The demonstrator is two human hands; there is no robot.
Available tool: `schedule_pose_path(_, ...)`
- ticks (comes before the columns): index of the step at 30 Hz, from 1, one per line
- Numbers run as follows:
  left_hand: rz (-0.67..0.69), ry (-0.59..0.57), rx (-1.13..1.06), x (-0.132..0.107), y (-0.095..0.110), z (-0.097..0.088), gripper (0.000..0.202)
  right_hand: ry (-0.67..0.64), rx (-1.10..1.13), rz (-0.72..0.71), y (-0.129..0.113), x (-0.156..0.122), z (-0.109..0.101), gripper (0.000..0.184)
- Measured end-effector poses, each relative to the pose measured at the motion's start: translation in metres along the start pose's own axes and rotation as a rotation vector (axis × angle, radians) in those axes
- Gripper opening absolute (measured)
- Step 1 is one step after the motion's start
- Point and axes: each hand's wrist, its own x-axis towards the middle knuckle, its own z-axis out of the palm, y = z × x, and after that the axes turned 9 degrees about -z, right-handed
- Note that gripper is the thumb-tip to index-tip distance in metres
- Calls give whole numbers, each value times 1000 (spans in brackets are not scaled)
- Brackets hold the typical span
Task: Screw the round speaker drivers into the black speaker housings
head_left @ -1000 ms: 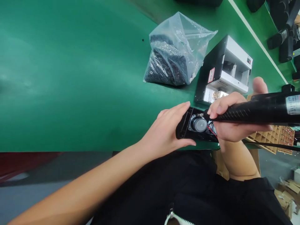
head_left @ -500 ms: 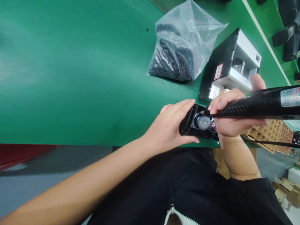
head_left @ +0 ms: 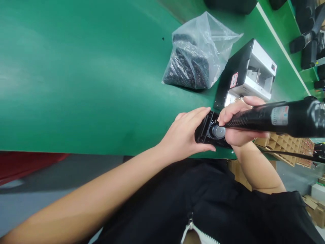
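A black speaker housing point(head_left: 205, 133) lies open at the near edge of the green table point(head_left: 88, 78), with a round grey speaker driver point(head_left: 218, 131) showing inside. My left hand point(head_left: 188, 137) grips the housing's left end, fingers over its top and thumb under its near side. My right hand point(head_left: 237, 123) is closed around a black electric screwdriver point(head_left: 274, 117), which lies nearly level and points left. Its tip sits at the housing, just above the driver. The hand hides the right half of the housing.
A clear plastic bag of small black parts point(head_left: 194, 61) lies behind the housing. To its right stands a black and white machine with a red label point(head_left: 247, 74). A cardboard grid tray point(head_left: 286, 144) sits at the right. Dark objects stand on the far right.
The screwdriver tip has shifted slightly left and down onto the housing near the driver. My right thumb has closed onto the tool. My left hand keeps its hold.
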Motion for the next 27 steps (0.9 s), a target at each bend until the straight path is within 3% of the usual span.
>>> schedule_pose_path(4,-18,-5,2,1,-1,0,133,110,85,-279,11,1,9,64)
schedule_pose_path(10,-86,-49,-1,3,0,-3,136,89,24,-205,17,-12,5,76)
schedule_pose_path(13,-60,-51,2,2,-3,-3,135,114,31,-258,28,-16,9,89)
schedule_pose_path(15,-51,-59,16,1,-5,-4,135,129,29,-304,28,-12,7,86)
schedule_pose_path(20,-68,-62,76,-1,-8,-6,133,171,-96,-375,-22,18,-32,49)
schedule_pose_path(23,-62,-54,101,-2,-10,-6,131,270,-164,-532,-51,41,-60,57)
schedule_pose_path(27,-19,-4,120,-5,-13,-6,130,343,-65,-525,-50,61,-67,75)
